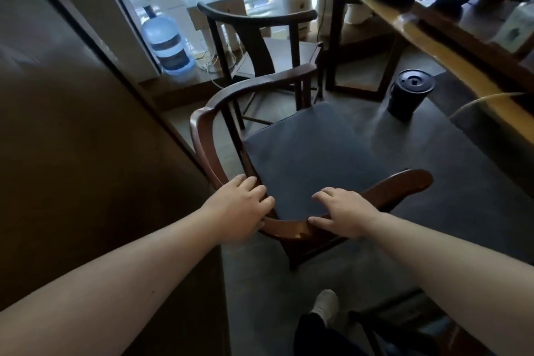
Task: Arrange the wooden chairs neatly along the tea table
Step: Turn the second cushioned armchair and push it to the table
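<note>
Left hand [241,209] and right hand [344,212] curl spread fingers over the dark curved-back wooden armchair [289,228]; rigid, probably heavy; that rail looks the best hold.

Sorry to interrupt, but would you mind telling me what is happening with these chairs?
A person stands behind the near wooden chair, left hand and right hand both resting on its curved back rail. Its blue-cushioned seat is angled toward the tea table on the right, not yet squared to it. A second wooden chair stands just beyond it, near the table's end, and a dark lidded bin sits on the floor beside the table.
</note>
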